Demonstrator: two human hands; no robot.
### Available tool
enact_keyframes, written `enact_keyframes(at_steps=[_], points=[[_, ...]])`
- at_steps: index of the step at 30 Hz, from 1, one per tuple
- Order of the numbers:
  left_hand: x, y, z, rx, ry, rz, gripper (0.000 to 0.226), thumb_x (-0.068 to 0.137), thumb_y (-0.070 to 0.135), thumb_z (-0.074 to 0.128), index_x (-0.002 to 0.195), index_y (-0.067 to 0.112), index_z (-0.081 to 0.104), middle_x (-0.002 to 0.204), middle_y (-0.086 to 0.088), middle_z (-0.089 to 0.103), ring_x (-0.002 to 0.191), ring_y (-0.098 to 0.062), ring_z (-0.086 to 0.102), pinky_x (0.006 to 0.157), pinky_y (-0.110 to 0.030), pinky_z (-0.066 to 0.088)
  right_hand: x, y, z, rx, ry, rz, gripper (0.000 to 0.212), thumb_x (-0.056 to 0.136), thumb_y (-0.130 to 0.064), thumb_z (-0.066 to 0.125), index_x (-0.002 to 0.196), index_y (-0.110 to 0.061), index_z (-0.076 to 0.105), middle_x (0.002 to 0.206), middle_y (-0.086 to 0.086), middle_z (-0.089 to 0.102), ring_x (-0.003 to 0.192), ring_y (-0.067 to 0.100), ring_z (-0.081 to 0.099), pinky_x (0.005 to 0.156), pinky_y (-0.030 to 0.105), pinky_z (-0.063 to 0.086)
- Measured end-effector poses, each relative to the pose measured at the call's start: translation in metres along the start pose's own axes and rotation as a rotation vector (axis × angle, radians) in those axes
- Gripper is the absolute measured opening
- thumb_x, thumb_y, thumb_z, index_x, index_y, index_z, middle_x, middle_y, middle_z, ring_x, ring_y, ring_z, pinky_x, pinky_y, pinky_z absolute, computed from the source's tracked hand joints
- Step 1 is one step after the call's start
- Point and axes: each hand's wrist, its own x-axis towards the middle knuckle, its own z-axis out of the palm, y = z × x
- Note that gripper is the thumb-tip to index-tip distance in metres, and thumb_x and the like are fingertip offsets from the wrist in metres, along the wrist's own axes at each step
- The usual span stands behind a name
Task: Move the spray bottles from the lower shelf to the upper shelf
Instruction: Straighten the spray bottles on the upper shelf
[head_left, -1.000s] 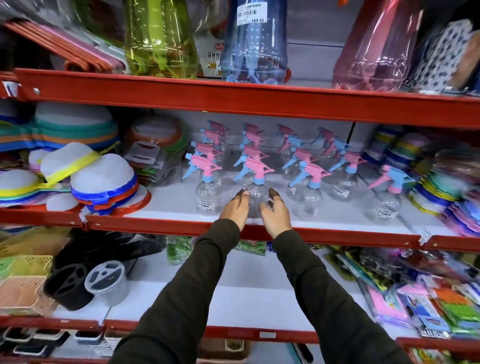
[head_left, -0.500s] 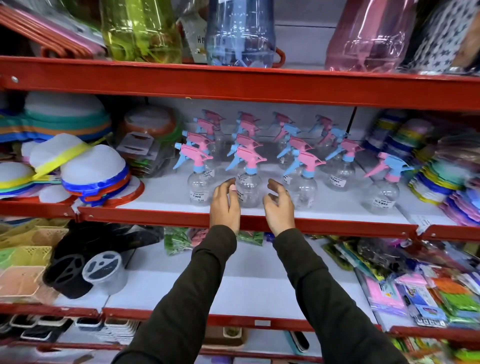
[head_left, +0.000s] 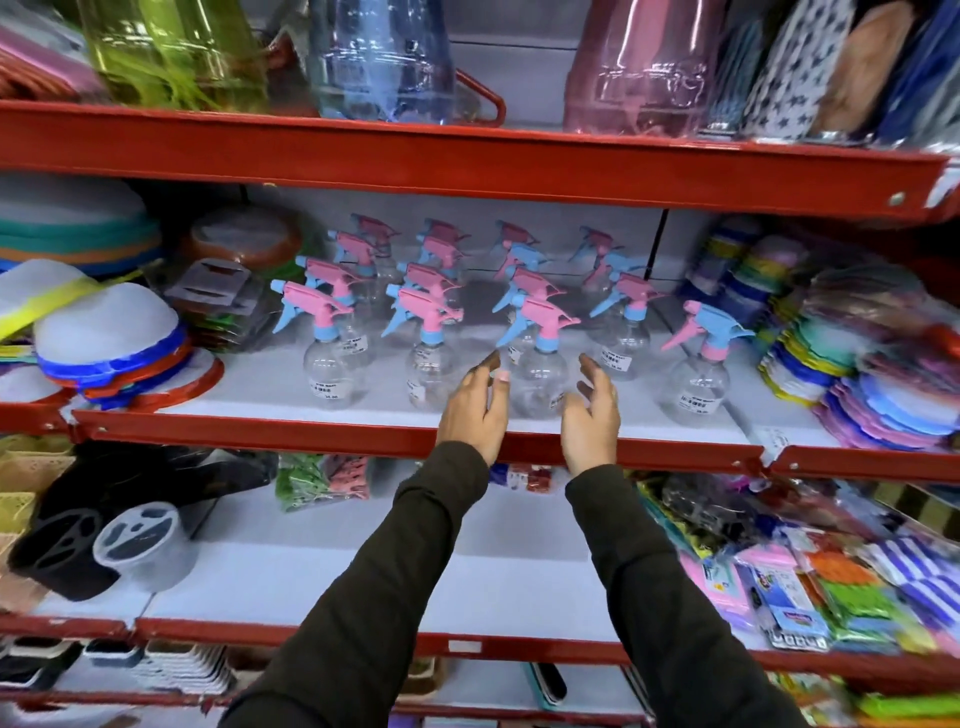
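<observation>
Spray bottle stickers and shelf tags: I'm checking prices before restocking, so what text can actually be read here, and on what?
Nothing can be read with confidence.
White stickers on the front spray bottles: dark print, too blurred to read.
Sticker on the bottle between the left hand and right hand: unreadable.
White tag on the red shelf edge: too blurred to read.
Packets on the lower shelf: print too small.
</observation>
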Motion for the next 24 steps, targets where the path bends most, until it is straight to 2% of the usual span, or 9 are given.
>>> enact_keyframes(at_steps=[2,6,11,15,18,21,24], points=[[0.007,0.006,0.007,0.057,-0.070,-0.084,0.049,0.106,0.036,0.033,0.146,0.011,0.043,0.150,-0.014,0.047,0.137,-0.030,0.044,0.110,-0.029,0.032,0.010,-0.002,-0.005,-0.040,-0.109,0.080,0.054,0.096,-0.002,0.044,0.147,-0.017,0.040,0.153,0.004,0.041,0.137,0.021,0.044,0.112,0.031,0.036],[0.015,0.010,0.018,0.053,-0.149,-0.175,0.051,0.105,0.038,0.032,0.149,0.013,0.040,0.154,-0.014,0.042,0.140,-0.030,0.041,0.112,-0.029,0.029,0.015,-0.004,-0.008,-0.074,-0.259,0.085,0.052,0.097,-0.002,0.044,0.148,-0.012,0.039,0.145,0.007,0.050,0.125,0.014,0.049,0.105,0.024,0.038],[0.014,0.009,0.022,0.084,-0.119,-0.214,0.052,0.104,0.042,0.032,0.142,0.011,0.049,0.144,-0.020,0.052,0.130,-0.034,0.050,0.106,-0.033,0.037,0.017,0.000,-0.009,-0.060,-0.298,0.070,0.051,0.098,-0.003,0.045,0.148,-0.014,0.039,0.144,0.007,0.053,0.118,0.012,0.050,0.105,0.026,0.041],[0.014,0.008,0.024,0.073,-0.136,-0.210,0.051,0.104,0.042,0.033,0.141,0.012,0.049,0.143,-0.019,0.053,0.130,-0.033,0.051,0.106,-0.033,0.037,0.018,0.006,-0.010,-0.078,-0.291,0.072,0.052,0.098,-0.008,0.047,0.149,-0.016,0.039,0.149,0.006,0.048,0.131,0.020,0.050,0.114,0.037,0.042],[0.014,0.008,0.025,0.074,-0.131,-0.204,0.050,0.103,0.042,0.033,0.140,0.012,0.051,0.141,-0.019,0.055,0.128,-0.033,0.052,0.104,-0.033,0.038,0.019,0.006,-0.010,-0.091,-0.291,0.077,0.054,0.096,-0.010,0.048,0.149,-0.016,0.038,0.151,0.008,0.046,0.135,0.024,0.049,0.114,0.043,0.042],[0.011,0.008,0.028,0.067,-0.071,-0.199,0.049,0.104,0.041,0.032,0.139,0.012,0.051,0.142,-0.017,0.055,0.127,-0.032,0.052,0.106,-0.034,0.038,0.017,0.004,-0.012,-0.092,-0.262,0.063,0.054,0.096,-0.011,0.048,0.148,-0.018,0.039,0.151,0.007,0.044,0.137,0.025,0.046,0.115,0.043,0.040],[0.003,0.008,0.032,-0.008,0.140,-0.174,0.045,0.104,0.038,0.034,0.134,0.013,0.056,0.133,-0.014,0.062,0.119,-0.029,0.057,0.105,-0.036,0.044,0.014,0.003,-0.022,-0.065,-0.205,0.028,0.048,0.097,-0.010,0.049,0.144,-0.018,0.045,0.149,0.005,0.045,0.133,0.021,0.048,0.115,0.039,0.040]])
